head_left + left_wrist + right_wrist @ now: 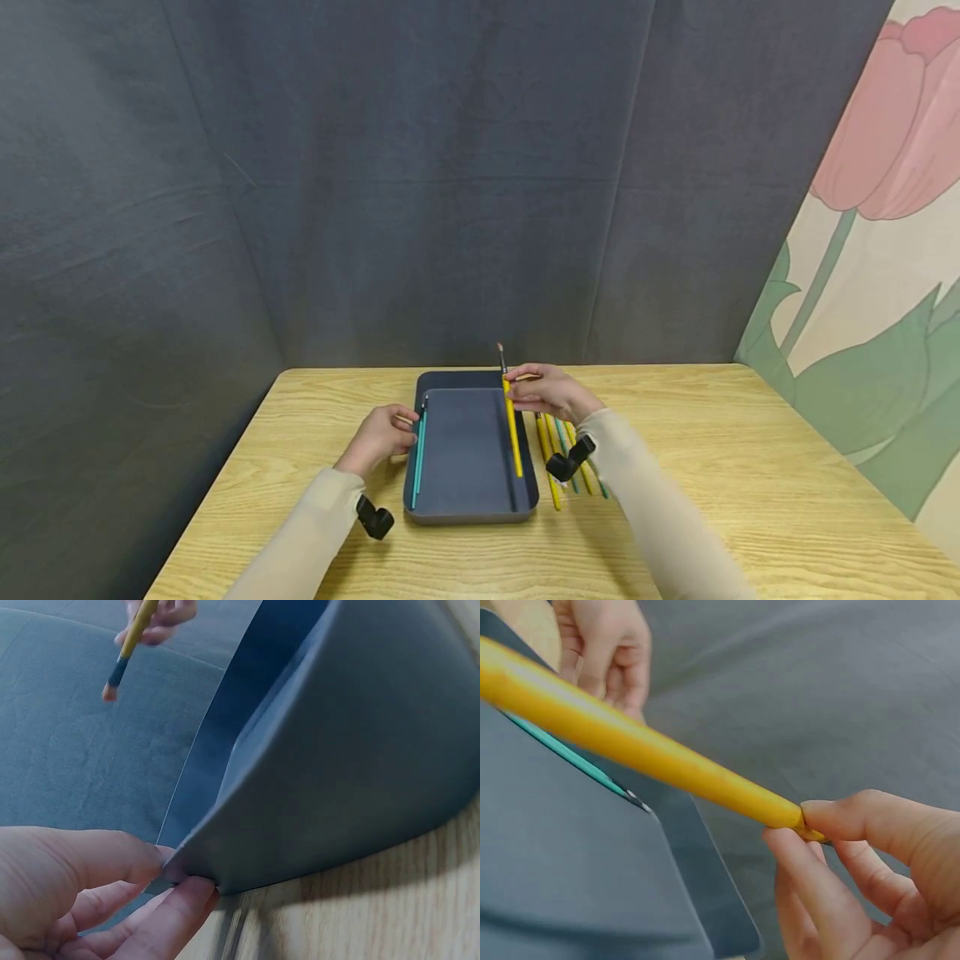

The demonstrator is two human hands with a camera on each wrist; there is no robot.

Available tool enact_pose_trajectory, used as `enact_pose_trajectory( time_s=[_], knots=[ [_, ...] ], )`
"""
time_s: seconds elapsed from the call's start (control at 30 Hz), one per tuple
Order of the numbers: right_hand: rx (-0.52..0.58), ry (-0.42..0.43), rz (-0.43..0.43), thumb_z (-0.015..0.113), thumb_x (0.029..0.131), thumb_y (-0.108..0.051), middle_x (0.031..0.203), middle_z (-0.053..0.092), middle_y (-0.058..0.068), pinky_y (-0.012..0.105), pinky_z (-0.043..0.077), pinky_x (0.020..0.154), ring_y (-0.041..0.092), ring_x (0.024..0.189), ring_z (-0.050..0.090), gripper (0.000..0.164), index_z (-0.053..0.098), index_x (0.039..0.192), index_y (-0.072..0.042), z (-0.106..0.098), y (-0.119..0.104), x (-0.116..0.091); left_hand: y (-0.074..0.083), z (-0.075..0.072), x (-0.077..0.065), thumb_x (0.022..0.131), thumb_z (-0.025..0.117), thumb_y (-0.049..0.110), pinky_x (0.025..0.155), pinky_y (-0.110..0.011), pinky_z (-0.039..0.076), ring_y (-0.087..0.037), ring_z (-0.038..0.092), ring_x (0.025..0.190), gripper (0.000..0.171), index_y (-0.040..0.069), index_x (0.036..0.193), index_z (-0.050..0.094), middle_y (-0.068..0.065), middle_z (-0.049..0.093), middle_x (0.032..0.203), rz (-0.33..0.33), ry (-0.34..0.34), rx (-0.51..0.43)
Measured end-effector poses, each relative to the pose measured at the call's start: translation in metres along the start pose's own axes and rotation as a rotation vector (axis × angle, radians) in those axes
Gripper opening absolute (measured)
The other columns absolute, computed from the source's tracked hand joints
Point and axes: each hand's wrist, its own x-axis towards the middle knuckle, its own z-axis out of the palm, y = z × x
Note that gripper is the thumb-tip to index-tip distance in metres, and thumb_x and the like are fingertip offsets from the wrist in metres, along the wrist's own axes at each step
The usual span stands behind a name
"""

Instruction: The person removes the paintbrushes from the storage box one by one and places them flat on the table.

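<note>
My right hand (551, 392) pinches a yellow-handled paintbrush (513, 433) near its dark ferrule, bristles pointing up and away. The brush hangs over the right side of a dark grey tray (465, 467). At the tray's left edge, my left hand (384, 437) pinches the rim between thumb and fingers, which the left wrist view shows close up. Inside the tray, along its left wall, lie thin teal paintbrushes (419, 458). In the right wrist view the yellow handle (645, 750) crosses above the tray, and a teal brush (570, 754) lies beyond it.
Several yellow and teal paintbrushes (553, 487) lie on the wooden table (675, 467) right of the tray, partly hidden by my right wrist. A dark curtain (450, 183) rises behind the table, and a tulip-patterned wall (862, 292) stands at the right.
</note>
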Motion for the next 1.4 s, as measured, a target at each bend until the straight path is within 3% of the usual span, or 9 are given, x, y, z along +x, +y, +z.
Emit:
enact_pose_trajectory(
  time_s=[0.23,0.57,0.77,0.97,1.4],
  knots=[
    [-0.037,0.007,-0.004,0.054,0.095,0.001,0.091,0.067,0.001,0.029,0.057,0.084,0.009,0.084,0.068,0.038,0.046,0.132,0.008,-0.045,0.005,-0.018,-0.002,0.001,0.001,0.079,0.066,-0.012,0.069,-0.034,0.058,-0.021,0.061,0.079,0.035,-0.006,0.114,0.062,-0.019,0.061,0.099,-0.002,-0.002,0.004],
    [-0.123,0.071,0.082,0.054,0.095,0.001,0.101,0.063,0.008,0.036,0.053,0.093,0.012,0.088,0.066,0.041,0.043,0.134,0.010,-0.090,0.026,-0.033,-0.001,0.000,0.000,0.079,0.065,-0.012,0.069,-0.034,0.058,-0.020,0.060,0.079,0.035,-0.006,0.113,0.062,-0.019,0.060,0.099,-0.001,-0.002,-0.001],
    [-0.093,0.091,0.131,0.054,0.095,0.003,0.102,0.063,0.012,0.030,0.057,0.085,0.013,0.086,0.067,0.045,0.039,0.136,0.012,-0.105,0.041,-0.037,-0.001,0.000,0.000,0.080,0.065,-0.012,0.068,-0.033,0.058,-0.020,0.060,0.078,0.034,-0.005,0.113,0.062,-0.018,0.060,0.099,-0.001,0.000,-0.002],
    [-0.146,0.105,0.132,0.056,0.093,0.003,0.101,0.064,0.011,0.028,0.058,0.080,0.013,0.085,0.066,0.042,0.045,0.133,0.012,-0.117,0.055,-0.039,-0.002,0.002,0.001,0.080,0.065,-0.013,0.067,-0.032,0.058,-0.019,0.060,0.077,0.033,-0.005,0.112,0.062,-0.017,0.061,0.098,-0.001,0.003,0.003],
    [-0.189,0.129,0.180,0.057,0.093,0.003,0.096,0.067,0.009,0.027,0.058,0.075,0.011,0.081,0.066,0.041,0.047,0.132,0.013,-0.122,0.065,-0.037,-0.003,0.002,0.002,0.080,0.065,-0.013,0.066,-0.031,0.057,-0.018,0.060,0.076,0.034,-0.006,0.113,0.062,-0.017,0.061,0.097,-0.004,0.008,0.008]
  ],
)
